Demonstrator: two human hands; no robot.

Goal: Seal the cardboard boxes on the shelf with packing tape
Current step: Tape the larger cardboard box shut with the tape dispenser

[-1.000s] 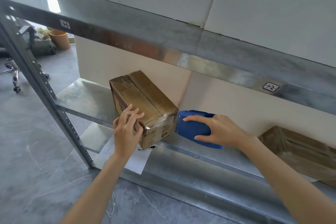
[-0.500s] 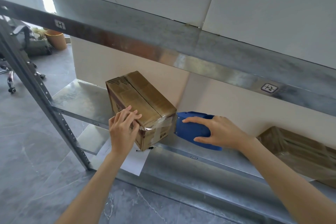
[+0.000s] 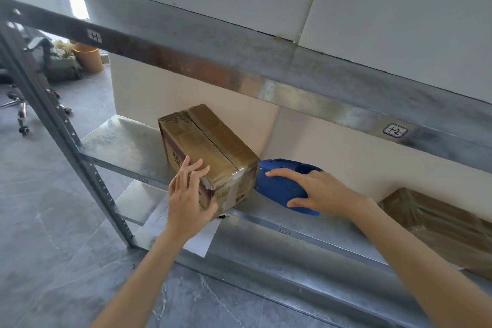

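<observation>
A closed cardboard box (image 3: 213,141) stands on the middle metal shelf (image 3: 125,141), turned at an angle, with clear tape over its near right end. My left hand (image 3: 187,197) lies against the box's near corner, fingers straight on the top edge and thumb on the front face. My right hand (image 3: 316,192) grips a blue tape dispenser (image 3: 279,181), whose nose touches the box's right end. A second box (image 3: 439,224), wrapped in shiny tape, sits on the same shelf at the far right.
A steel shelf beam (image 3: 266,69) crosses above the box, leaving a low gap. A perforated upright post (image 3: 66,130) stands to the left. A sheet of paper (image 3: 186,229) lies on the lower shelf. An office chair (image 3: 21,104) and an orange bin (image 3: 89,58) are far left.
My left hand has slid a little further round the box's near corner. The dispenser stays pressed at the box's right end, and the view has shifted slightly.
</observation>
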